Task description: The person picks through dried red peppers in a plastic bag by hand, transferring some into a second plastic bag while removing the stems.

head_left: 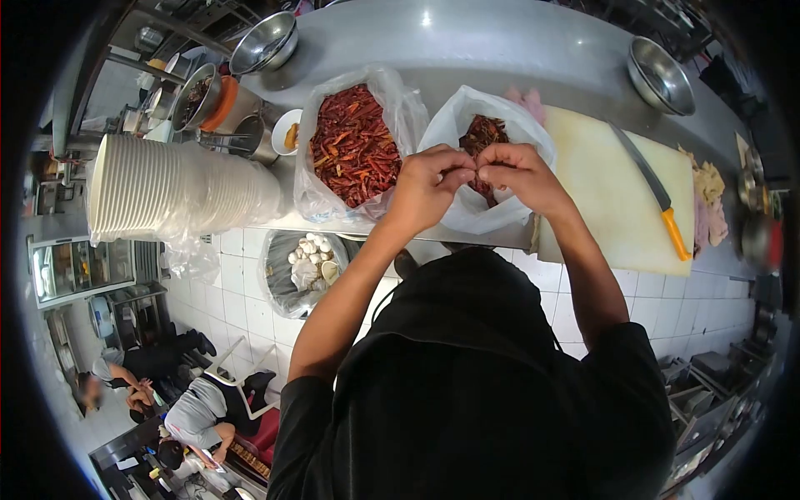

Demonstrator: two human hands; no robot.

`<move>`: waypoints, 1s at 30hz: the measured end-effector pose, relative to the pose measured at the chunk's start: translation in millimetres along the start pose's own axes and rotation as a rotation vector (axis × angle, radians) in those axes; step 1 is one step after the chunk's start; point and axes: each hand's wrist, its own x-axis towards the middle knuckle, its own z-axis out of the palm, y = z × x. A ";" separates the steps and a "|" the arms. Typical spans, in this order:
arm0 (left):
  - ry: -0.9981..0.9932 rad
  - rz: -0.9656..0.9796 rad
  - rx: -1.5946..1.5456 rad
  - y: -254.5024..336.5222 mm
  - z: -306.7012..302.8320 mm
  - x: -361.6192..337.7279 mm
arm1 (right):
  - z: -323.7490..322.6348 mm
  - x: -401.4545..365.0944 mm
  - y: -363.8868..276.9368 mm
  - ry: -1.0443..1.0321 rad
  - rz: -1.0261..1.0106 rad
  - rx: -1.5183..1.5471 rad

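My left hand (429, 185) and my right hand (527, 177) meet fingertip to fingertip above the near part of a white plastic bag (462, 218). Both are closed in a pinch; whatever sits between the fingertips is too small to make out. Inside that bag, dark dried red chilies (483, 133) show behind my fingers. To the left of my left hand stands a clear plastic bag (310, 187), open at the top and filled with brighter dried red chilies (354, 150).
Right of the bags, a knife (646, 171) with a yellow handle lies on a cutting board (583, 192). Stacked white containers (167, 187) lie at left. Metal bowls (265, 42) stand on the counter. Below is a lined bin (279, 287) holding garlic-like bulbs. Two people (198, 412) are lower left.
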 end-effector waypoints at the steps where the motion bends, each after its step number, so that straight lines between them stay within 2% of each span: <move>1: -0.018 0.011 -0.032 3.5 -3.7 -0.8 | -0.3 0.0 3.4 -0.063 -0.002 0.134; 3: -0.079 0.045 -0.032 12.1 -13.2 -1.5 | 1.5 0.2 8.1 -0.189 -0.006 0.401; 6: -0.215 0.128 0.064 26.8 -28.8 -3.0 | 3.9 -2.2 -1.1 -0.249 0.029 0.276; 8: -0.305 0.199 0.140 32.3 -39.9 -5.6 | 7.4 0.5 -7.0 -0.286 0.025 0.075; 11: -0.373 0.366 0.429 25.0 -57.3 -7.2 | 13.8 4.5 -23.0 -0.346 -0.003 -0.133; 12: -0.325 0.351 0.458 18.1 -65.7 -5.5 | 14.9 5.8 -28.2 -0.364 -0.018 -0.191; 14: -0.234 0.324 0.517 -6.0 -85.4 0.2 | 19.2 6.9 -30.6 -0.157 -0.006 -0.080; 16: -0.003 0.104 0.424 -31.1 -99.8 5.0 | 30.8 4.5 -27.3 0.037 -0.059 -0.035; 18: 0.130 0.170 0.524 -46.6 -119.0 8.1 | 59.9 12.5 -26.6 0.214 -0.188 -0.065; 20: 0.293 0.299 0.646 -44.9 -140.7 8.3 | 99.7 19.3 -35.6 0.273 -0.329 -0.137; 21: 0.390 0.255 0.613 -19.4 -155.5 5.6 | 123.5 24.1 -39.7 0.295 -0.428 -0.160; 22: 0.482 0.209 0.578 16.1 -173.3 -1.9 | 147.4 29.6 -36.3 0.278 -0.521 -0.166; 23: 0.544 0.346 0.710 33.9 -198.1 -6.5 | 168.8 37.5 -35.1 0.262 -0.622 -0.184; 24: 0.614 0.415 0.490 49.1 -212.9 -10.6 | 194.9 41.9 -39.8 0.279 -0.734 -0.211; 26: 0.690 0.476 0.478 92.0 -227.8 -24.3 | 250.6 55.8 -23.2 0.103 -0.674 -0.062; 28: 0.758 0.484 0.438 112.5 -229.3 -34.0 | 300.8 74.3 -7.7 -0.041 -0.876 -0.174; 29: 0.745 0.484 0.388 109.2 -229.4 -38.6 | 329.4 90.3 13.8 -0.216 -0.804 -0.261; 30: 0.735 0.486 0.342 103.7 -229.6 -43.3 | 358.4 106.7 49.1 -0.272 -0.737 -0.441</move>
